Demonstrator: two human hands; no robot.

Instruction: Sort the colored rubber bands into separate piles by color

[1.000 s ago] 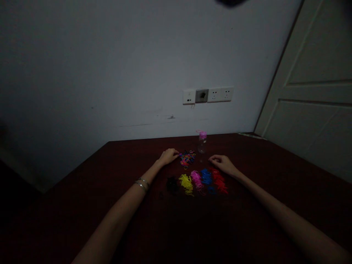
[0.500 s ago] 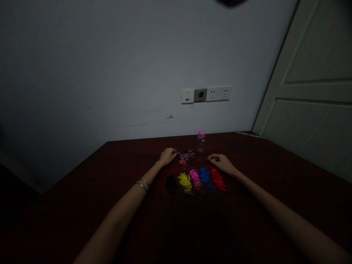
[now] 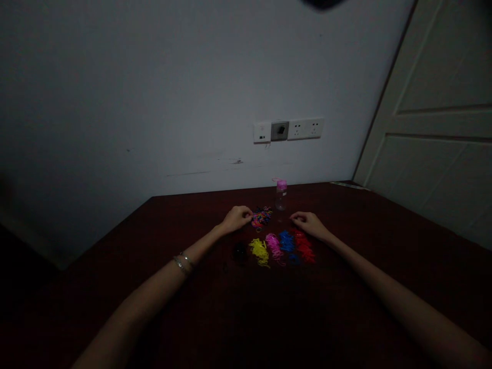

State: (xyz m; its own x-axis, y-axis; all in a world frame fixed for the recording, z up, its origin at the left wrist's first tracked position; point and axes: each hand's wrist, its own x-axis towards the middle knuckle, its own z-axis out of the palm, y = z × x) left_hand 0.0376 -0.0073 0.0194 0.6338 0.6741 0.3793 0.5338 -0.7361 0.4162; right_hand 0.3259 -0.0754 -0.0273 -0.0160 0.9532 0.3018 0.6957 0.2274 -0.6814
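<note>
A small mixed heap of coloured rubber bands (image 3: 262,217) lies on the dark table. My left hand (image 3: 236,219) reaches its left edge, thumb and fingers pinched together. Whether a band is between the fingertips is too dark and small to tell. Right of the heap, my right hand (image 3: 310,225) rests with its fingers curled in towards the thumb; what they hold, if anything, is hidden. Nearer to me are sorted piles: black bands (image 3: 240,251), yellow bands (image 3: 260,251), pink bands (image 3: 274,246), blue bands (image 3: 286,241) and red bands (image 3: 305,247).
A clear bottle with a pink cap (image 3: 281,196) stands behind the heap, between my hands. The dark red table (image 3: 184,220) meets a pale wall carrying switches and sockets (image 3: 305,129). A panelled door (image 3: 434,133) is at the right.
My left hand has moved slightly right, its fingertips now at the mixed heap's edge. My right hand stays nearly in place. The view has shifted a little.
</note>
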